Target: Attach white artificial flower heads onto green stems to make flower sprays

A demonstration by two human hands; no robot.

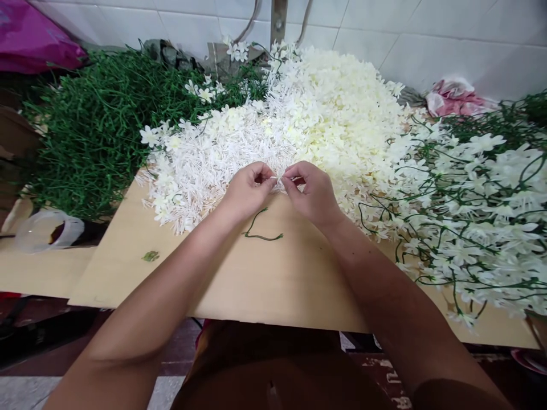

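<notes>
My left hand and my right hand meet at the near edge of the flower parts, fingertips almost touching. Each is closed in a pinch on a small white flower piece, its exact shape partly hidden by the fingers. Behind the left hand spreads a heap of thin white plastic flower centres. Cream artificial petals are piled behind the right hand. Just below the hands, a forked green plastic stem lies on the board.
A big mound of green stems stands at the left, near a translucent plastic cup on its side. Assembled white flowers on green stems cover the right. A tiled wall closes off the back, with a pink-and-white cloth near it.
</notes>
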